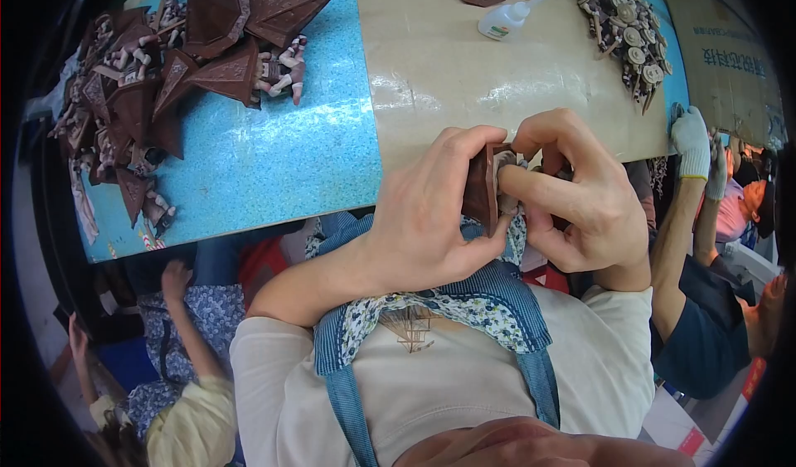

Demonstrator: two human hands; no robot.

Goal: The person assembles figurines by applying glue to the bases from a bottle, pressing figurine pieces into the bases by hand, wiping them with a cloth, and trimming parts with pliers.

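Head view: we have the left hand clamped on a dark brown faceted piece, thumb at its lower edge, index finger at its upper one. Right hand is curled, index fingertip against a small pale figure on the piece's right side; we can't tell whether it pinches the figure or only presses. Both items sit between the hands, at the table's near edge, before the apron. Further out, we get a blue tabletop with a tan sheet, a white bottle lying on the sheet, a heap of brown pieces and figures left, a pile with round discs right. Beyond: co-worker's gloved hand, cardboard box.
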